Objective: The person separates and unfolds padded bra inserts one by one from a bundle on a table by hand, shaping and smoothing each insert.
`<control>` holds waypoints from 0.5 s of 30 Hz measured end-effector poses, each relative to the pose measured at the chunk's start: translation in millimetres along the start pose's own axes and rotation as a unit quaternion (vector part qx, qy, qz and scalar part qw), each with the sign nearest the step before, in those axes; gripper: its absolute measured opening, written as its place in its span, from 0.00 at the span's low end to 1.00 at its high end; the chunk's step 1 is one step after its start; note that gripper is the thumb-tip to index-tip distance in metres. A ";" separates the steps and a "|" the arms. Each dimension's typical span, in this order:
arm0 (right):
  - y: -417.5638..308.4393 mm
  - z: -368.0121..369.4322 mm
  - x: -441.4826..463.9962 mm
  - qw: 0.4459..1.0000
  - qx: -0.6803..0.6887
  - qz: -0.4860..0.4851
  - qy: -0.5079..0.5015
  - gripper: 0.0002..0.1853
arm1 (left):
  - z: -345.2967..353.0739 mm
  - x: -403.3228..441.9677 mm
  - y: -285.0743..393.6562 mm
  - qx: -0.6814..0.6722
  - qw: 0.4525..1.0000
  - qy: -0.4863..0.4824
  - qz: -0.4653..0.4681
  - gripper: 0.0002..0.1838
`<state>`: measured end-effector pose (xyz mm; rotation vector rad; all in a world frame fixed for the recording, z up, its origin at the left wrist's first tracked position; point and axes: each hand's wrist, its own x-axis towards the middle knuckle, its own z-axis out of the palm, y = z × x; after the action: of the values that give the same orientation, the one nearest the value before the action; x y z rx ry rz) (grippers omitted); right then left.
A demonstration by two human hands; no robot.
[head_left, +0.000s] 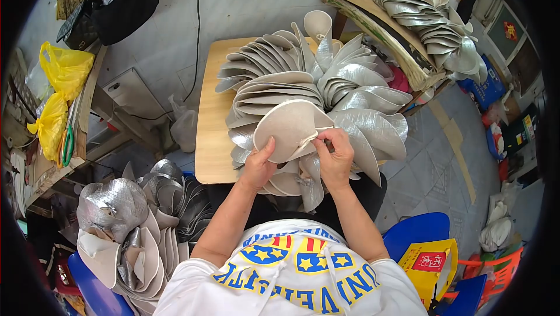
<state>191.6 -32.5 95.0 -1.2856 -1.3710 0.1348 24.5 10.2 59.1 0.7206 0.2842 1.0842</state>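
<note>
- White shirt w/ blue & yellow letters [291,275]: says "UNIVERSITY", upside down in view. More blue letters near the top edge are bent by folds, so can't read them all. Has star & stripe shields too.
- Yellow box w/ red label [429,252], by the blue plastic chair [423,228]: label has signs on it, too small to read.
- Blue box w/ white marks [487,85], far R side: marks too small to read.
- Round beige cloth piece [286,126]: held up over the near part of the pale wood table [213,147], in front of the stacks of beige & silver curved pieces [274,91].
- L hand [259,167]: closed on its low L edge, thumb on the front; fingers behind are hidden.
- R hand [336,155]: thumb & fingertips pinched tog. at its R edge, by a thin pale strip [307,138]. Can't tell if the strip is part of the piece.
- Hands are apart, w/ the piece btwn them.
- Silver & beige pile [137,240], low L: its bottom is partly hidden by the shirt.
- Pic corners are black, so things there are cut off.
</note>
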 end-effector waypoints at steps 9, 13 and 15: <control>7.8 -6.2 -3.5 0.996 -0.048 0.074 -0.008 0.13 | -17.2 5.6 10.6 -0.005 0.996 -0.062 -0.060 0.28; 9.7 -19.6 6.7 0.988 -0.083 0.108 -0.074 0.15 | -18.8 5.8 11.7 0.013 0.996 -0.056 -0.075 0.29; 10.7 -24.1 9.3 0.989 -0.070 0.094 -0.093 0.15 | -14.5 3.4 9.9 0.013 0.996 -0.053 -0.069 0.29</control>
<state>218.9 -35.7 100.5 -1.5515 -1.4335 0.2993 11.2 21.5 55.3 0.7670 0.2535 0.9097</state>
